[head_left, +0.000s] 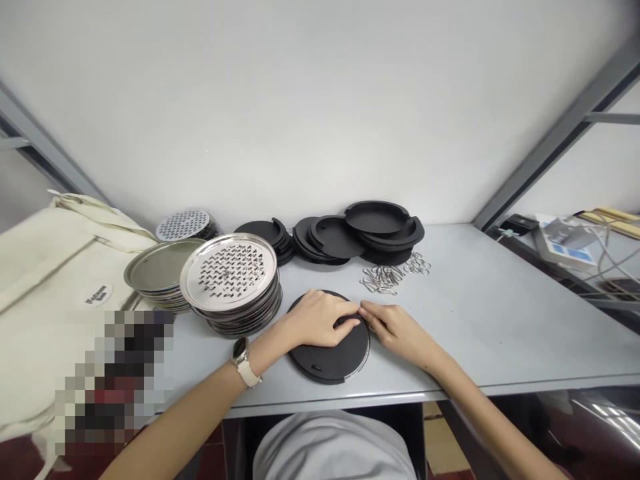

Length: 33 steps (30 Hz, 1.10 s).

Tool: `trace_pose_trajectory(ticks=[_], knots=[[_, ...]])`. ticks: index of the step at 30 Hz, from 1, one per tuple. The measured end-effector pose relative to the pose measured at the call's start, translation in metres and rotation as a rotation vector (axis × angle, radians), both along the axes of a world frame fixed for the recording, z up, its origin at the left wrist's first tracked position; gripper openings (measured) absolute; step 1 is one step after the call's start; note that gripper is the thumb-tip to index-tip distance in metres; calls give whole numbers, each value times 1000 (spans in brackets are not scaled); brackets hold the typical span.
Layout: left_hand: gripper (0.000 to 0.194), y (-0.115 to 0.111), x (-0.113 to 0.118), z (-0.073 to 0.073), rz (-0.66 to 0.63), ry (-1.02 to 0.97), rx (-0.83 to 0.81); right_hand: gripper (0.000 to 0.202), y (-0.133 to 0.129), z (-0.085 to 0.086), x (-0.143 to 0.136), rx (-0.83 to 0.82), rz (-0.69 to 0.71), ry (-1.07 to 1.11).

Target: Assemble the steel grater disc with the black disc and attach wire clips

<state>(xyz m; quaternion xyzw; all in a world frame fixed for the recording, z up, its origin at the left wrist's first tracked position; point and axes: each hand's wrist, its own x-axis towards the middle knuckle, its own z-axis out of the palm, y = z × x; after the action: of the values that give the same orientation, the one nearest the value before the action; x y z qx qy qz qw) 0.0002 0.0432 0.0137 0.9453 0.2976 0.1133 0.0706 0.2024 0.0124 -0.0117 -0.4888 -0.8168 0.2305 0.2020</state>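
A black round cover (pixel 325 363) lies flat on the table near its front edge, with a thin silvery metal rim showing along its right side. My left hand (pixel 320 319) rests across the top of the cover and holds it down, its thumb apart and its fingertips at the upper right rim. At that same rim my right hand (pixel 393 327) is closed in a pinch; whether a small part sits between its fingers is hidden. Just behind lie a heap of small metal hooks (pixel 383 279) and a few more clips (pixel 417 264).
On the left stand a stack of round metal grater plates (pixel 230 273), a stack of plain round plates (pixel 160 270) and another perforated plate (pixel 183 225). Black round covers (pixel 377 219) are piled against the wall. A cream cloth bag (pixel 60 267) leans at far left; cables (pixel 607 253) lie beyond the right frame post.
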Motion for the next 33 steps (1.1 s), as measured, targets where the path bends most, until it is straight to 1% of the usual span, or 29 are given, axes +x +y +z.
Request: trace_pose_trajectory(ticks=[4, 7, 8, 9, 11, 12, 14, 16, 17, 19, 20, 22, 24, 29, 33], knots=[[21, 0, 0, 0, 0, -2, 4, 31, -1, 2, -1, 19, -17, 11], [18, 3, 1, 0, 25, 0, 19, 32, -9, 4, -10, 24, 41, 41], [17, 5, 1, 0, 36, 3, 25, 29, -12, 4, -13, 18, 110, 37], [16, 7, 1, 0, 48, 6, 31, 27, -15, 5, -16, 85, 103, 18], [16, 10, 0, 0, 61, 9, 42, 26, -17, 6, -17, 229, 23, -39], [16, 12, 0, -1, 70, 7, 51, 26, -17, 8, -16, 275, -43, -37], [18, 13, 1, -1, 93, 11, 68, 29, -16, 12, -10, 390, -217, -32], [20, 13, 1, -2, 113, 18, 79, 29, -17, 16, -5, 430, -247, 8], [20, 13, 1, -2, 116, 19, 80, 27, -18, 17, -5, 428, -211, 42], [19, 13, 1, -3, 111, 8, 76, 19, -21, 18, -9, 320, -31, 86], [18, 13, 1, -3, 105, 1, 72, 15, -22, 17, -12, 263, 19, 105], [17, 14, 1, -3, 100, -12, 61, 6, -23, 15, -19, 243, 57, 138], [18, 14, 0, -4, 101, -21, 56, 3, -21, 11, -22, 239, 91, 149], [21, 14, 1, -5, 105, -24, 54, 6, -17, 5, -20, 234, 153, 178], [21, 14, 1, -5, 113, -22, 49, 14, -17, 2, -16, 278, 170, 152]])
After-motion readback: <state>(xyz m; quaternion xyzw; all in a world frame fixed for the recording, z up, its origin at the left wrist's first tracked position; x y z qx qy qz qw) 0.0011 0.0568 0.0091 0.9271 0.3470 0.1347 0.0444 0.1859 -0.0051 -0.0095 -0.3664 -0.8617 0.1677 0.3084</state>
